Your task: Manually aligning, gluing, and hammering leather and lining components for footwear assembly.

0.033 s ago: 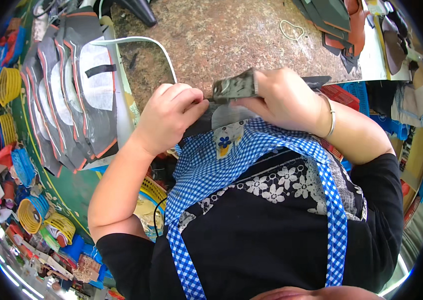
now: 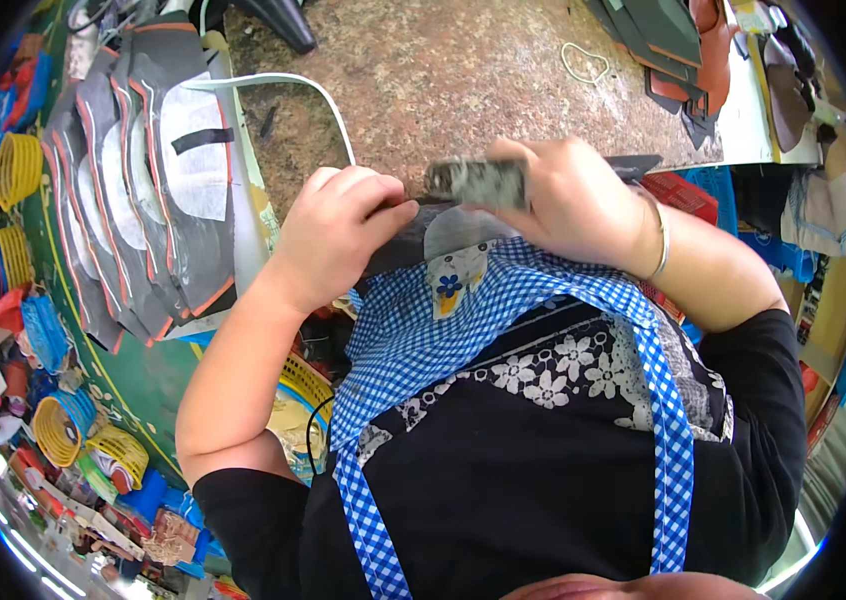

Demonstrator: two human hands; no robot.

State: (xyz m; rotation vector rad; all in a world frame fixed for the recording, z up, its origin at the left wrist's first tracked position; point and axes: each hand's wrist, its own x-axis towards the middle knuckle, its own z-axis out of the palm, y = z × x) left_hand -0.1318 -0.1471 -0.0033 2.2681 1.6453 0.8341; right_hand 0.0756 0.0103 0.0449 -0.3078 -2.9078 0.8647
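Observation:
My left hand (image 2: 338, 225) is closed on the near edge of a dark flat shoe piece (image 2: 398, 250) with a pale lining patch (image 2: 455, 232). The piece lies over the front edge of the speckled stone worktop (image 2: 463, 80). My right hand (image 2: 568, 205) grips a grey, worn rectangular block (image 2: 475, 183) and holds it against the top of the same piece, just right of my left fingers. A thin bracelet sits on my right wrist. A blue checked apron (image 2: 423, 340) hangs right below both hands.
A fanned stack of grey cut pieces with orange edging (image 2: 143, 190) lies at the left. A white curved strip (image 2: 313, 85) and a rubber band loop (image 2: 583, 62) rest on the worktop. Dark cut parts (image 2: 663, 40) lie at the back right. Yellow and blue coils (image 2: 18, 170) crowd the far left.

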